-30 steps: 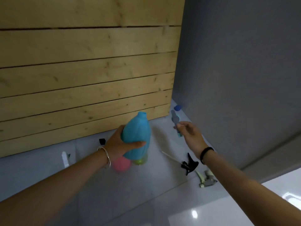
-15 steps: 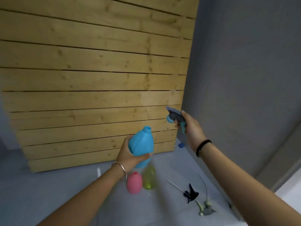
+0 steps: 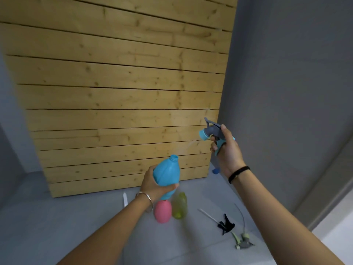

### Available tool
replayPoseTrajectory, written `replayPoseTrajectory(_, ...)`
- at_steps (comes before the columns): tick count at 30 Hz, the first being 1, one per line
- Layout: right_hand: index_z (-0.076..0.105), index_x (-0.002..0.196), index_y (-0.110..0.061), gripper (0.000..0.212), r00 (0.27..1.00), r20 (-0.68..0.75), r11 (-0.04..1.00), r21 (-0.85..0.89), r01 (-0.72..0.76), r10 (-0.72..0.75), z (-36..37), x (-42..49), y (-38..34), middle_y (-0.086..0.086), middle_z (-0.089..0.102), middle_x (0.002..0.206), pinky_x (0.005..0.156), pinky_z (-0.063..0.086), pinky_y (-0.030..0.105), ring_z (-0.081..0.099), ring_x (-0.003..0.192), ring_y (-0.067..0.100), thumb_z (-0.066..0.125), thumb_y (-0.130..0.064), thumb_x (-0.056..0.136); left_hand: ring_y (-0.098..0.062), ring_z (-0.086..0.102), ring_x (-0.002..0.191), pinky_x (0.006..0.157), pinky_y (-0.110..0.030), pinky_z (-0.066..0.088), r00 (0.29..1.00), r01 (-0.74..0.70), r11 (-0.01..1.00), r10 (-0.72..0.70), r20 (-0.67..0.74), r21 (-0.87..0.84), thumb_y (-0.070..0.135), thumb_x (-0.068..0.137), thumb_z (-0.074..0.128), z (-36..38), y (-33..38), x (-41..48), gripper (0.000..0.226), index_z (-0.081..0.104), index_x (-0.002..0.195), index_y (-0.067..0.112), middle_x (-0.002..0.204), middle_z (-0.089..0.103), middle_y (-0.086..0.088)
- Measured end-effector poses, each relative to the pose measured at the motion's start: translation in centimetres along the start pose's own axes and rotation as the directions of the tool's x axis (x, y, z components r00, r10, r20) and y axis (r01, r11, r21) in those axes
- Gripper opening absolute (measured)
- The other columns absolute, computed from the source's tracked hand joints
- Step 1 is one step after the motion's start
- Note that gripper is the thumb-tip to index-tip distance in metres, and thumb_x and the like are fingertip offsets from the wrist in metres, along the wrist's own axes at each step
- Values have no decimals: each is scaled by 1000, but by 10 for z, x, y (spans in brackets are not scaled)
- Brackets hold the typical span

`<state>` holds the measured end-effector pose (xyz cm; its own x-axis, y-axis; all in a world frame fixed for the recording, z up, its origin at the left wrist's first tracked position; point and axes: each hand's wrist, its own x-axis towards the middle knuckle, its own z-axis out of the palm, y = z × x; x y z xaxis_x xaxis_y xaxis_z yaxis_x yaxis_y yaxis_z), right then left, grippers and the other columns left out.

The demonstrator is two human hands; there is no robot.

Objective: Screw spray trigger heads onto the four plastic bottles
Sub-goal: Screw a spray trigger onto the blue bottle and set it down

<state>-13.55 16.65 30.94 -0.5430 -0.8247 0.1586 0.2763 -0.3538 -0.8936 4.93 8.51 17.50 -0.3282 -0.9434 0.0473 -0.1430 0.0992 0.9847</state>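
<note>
Three bottles (image 3: 168, 173) (image 3: 163, 211) (image 3: 180, 205), three trigger heads (image 3: 212, 130) (image 3: 227, 224) (image 3: 243, 242)

The plank wall (image 3: 124, 92) is showing bare, knotty, matt wood. The blue bottle (image 3: 168, 175) is looking like smooth, opaque plastic; the yellow-green bottle (image 3: 179, 205) at six o'clock is looking translucent.

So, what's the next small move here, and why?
Probably lower the right hand toward the blue bottle, feeding the trigger head onto its neck. The left hand grips the bottle with its neck open and tilted that way; the head is held apart, up and to the right.
</note>
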Motion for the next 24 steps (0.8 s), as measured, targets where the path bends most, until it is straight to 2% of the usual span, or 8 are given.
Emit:
replayPoseTrajectory(4, 65, 91, -20, 26, 1000, 7, 1000, 20, 21, -21, 0, 2, -5, -4, 53, 65, 54, 30, 24, 37, 45, 7, 47, -38, 93, -19, 56, 100, 80, -33, 52, 1000, -1, 999, 1, -2, 33, 21, 47, 91, 1, -2, -1, 82, 44, 114, 25, 111, 54, 2)
replayPoseTrajectory(10, 65, 90, -21, 26, 999, 20, 997, -68, -28, 29, -7, 7, 0, -5, 54, 61, 52, 33, 23, 37, 44, 8, 49, -41, 91, -17, 56, 99, 71, -24, 49, 1000, 1, 1000, -1, 8, 5, 22, 47, 91, -3, -2, -1, 81, 44, 113, 26, 110, 55, 3)
replayPoseTrajectory(14, 66, 93, -20, 27, 988, 78, 969, -219, -110, 130, -11, 4, 13, -3, 53, 66, 53, 34, 23, 38, 48, 9, 50, -42, 90, -17, 54, 103, 80, -31, 51, 996, -41, 993, 33, 77, 108, 33, 41, 89, 3, 4, -3, 86, 41, 113, 32, 114, 52, 4)
replayPoseTrajectory(17, 66, 95, -17, 23, 981, 125, 909, -407, -85, 148, -12, -1, 26, -6, 53, 68, 56, 37, 23, 41, 56, 9, 63, -37, 85, -16, 55, 105, 85, -37, 54, 990, -47, 993, 32, 138, 107, 42, 37, 86, 11, 10, -5, 90, 41, 115, 35, 116, 53, 5)
replayPoseTrajectory(20, 66, 93, -15, 20, 968, 174, 833, -551, -56, 180, -12, -5, 35, -12, 54, 62, 53, 39, 19, 45, 56, 3, 74, -26, 77, -15, 56, 104, 82, -35, 55, 985, -49, 994, 32, 170, 96, 45, 36, 85, 18, 15, -5, 92, 41, 116, 37, 116, 54, 6)
replayPoseTrajectory(22, 68, 90, -19, 18, 963, 182, 810, -584, -57, 199, -14, -5, 37, -17, 57, 58, 53, 41, 17, 50, 55, 0, 75, -26, 76, -14, 57, 103, 77, -31, 55, 982, -42, 996, 25, 188, 84, 45, 37, 85, 18, 18, -5, 91, 41, 117, 36, 116, 54, 7)
replayPoseTrajectory(24, 68, 95, -23, 21, 961, 196, 804, -594, -42, 195, -16, -4, 37, -16, 67, 73, 61, 48, 17, 60, 69, 0, 75, -28, 76, -12, 58, 100, 73, -27, 54, 976, -30, 997, 14, 217, 72, 43, 39, 86, 17, 20, -6, 89, 42, 117, 36, 114, 55, 7)
